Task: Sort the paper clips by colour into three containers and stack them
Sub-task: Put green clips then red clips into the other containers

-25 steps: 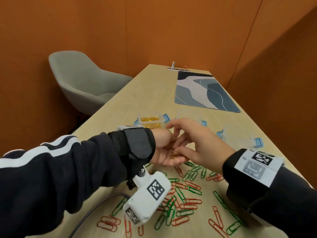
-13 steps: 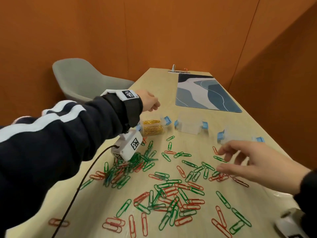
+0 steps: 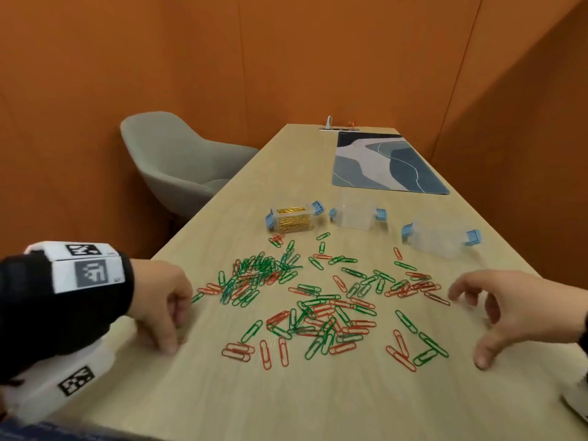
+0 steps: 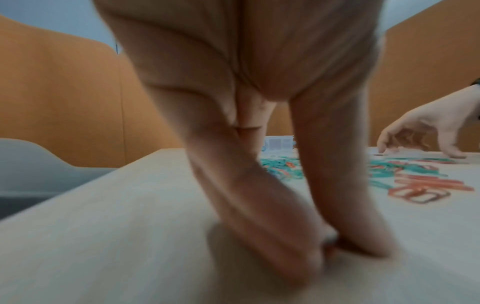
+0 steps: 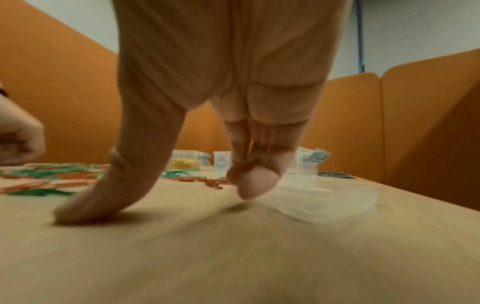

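Head view: red and green paper clips scattered mid-table; 3 containers beyond, leftmost holding gold clips. Left hand fingertips pinched together at left edge, contents unclear; right hand spread, holding nothing.

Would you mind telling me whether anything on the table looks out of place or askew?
Little stands out. Red and green clips lie scattered loose on the table, as unsorted work would. The gold box and middle box sit roughly in line; the right box sits nearer and slightly turned. Nothing looks damaged.
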`<move>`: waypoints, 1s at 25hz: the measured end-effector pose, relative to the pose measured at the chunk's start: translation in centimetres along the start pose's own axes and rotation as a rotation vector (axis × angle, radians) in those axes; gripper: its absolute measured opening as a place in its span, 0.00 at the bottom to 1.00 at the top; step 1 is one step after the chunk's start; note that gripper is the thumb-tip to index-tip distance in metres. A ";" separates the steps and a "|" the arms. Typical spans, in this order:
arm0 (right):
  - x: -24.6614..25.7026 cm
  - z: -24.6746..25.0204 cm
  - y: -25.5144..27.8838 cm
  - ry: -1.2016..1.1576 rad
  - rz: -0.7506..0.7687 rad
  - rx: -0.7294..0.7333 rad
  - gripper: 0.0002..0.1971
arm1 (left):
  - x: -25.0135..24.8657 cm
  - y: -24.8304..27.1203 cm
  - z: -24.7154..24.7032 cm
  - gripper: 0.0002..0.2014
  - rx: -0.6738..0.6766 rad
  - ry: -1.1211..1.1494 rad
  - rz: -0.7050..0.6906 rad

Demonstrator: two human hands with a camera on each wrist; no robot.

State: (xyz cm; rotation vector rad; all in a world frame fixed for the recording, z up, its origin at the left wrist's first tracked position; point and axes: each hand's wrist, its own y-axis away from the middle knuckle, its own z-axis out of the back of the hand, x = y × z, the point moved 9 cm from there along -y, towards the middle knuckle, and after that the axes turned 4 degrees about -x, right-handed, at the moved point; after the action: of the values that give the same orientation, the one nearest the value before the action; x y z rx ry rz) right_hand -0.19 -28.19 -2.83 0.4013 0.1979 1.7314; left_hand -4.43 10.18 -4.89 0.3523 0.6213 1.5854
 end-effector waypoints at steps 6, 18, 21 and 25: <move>3.6 0.8 -0.2 0.079 0.098 -0.164 0.28 | -10.1 -2.2 2.5 0.05 -0.355 0.084 -0.292; 9.9 -1.2 -1.0 -0.203 0.292 -0.098 0.04 | -12.6 -1.2 0.6 0.03 -0.315 -0.065 -0.469; 9.6 1.0 -2.4 -0.026 0.223 -0.321 0.11 | -12.0 -2.3 5.1 0.08 -0.654 -0.199 -0.322; 6.4 0.6 -3.7 0.135 -0.043 -0.302 0.19 | -3.9 -6.1 6.3 0.16 -0.501 -0.391 0.123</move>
State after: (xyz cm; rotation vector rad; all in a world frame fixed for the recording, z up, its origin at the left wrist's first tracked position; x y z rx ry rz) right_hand 2.46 -21.24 -2.59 0.0588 0.0398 1.7140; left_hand 4.57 7.61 -2.82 0.3128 -0.1041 1.6674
